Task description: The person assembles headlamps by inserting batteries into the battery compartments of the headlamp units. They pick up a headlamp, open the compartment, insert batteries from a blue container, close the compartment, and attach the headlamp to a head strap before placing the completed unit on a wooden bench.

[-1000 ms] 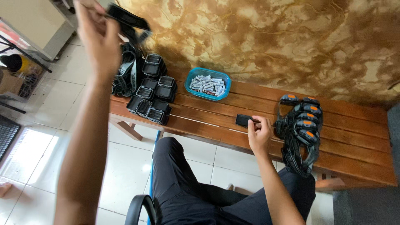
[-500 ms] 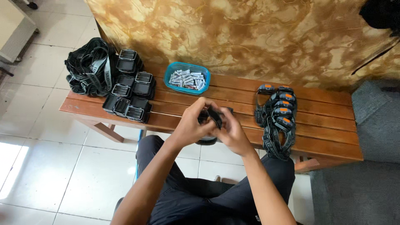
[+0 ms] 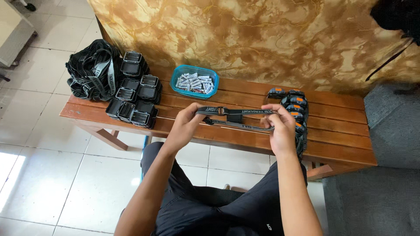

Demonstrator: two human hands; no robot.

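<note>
Left hand: the left hand (image 3: 186, 124) reaches forward from a bent arm, fingers pinched shut on the left end of a black elastic head strap (image 3: 236, 112)
Right hand: the right hand (image 3: 280, 126) grips the strap's right end, fingers curled around it, forearm angled up from the lap
Change: half a second ago both hands were bunched close together around a small dark bundle; now they have drawn apart and the strap is stretched out between them
Strap: held just above the front half of the wooden bench (image 3: 341, 131), long axis running left to right, nearly level, with a small buckle near its middle and a second band sagging just below
Near the right hand: a column of black and orange headlamps (image 3: 294, 101) just beyond the fingers
Farther out: a blue tray of batteries (image 3: 195, 82) at the back of the bench, black lamp housings (image 3: 136, 98) to the left, a heap of black straps (image 3: 92, 72) at the far left end
</note>
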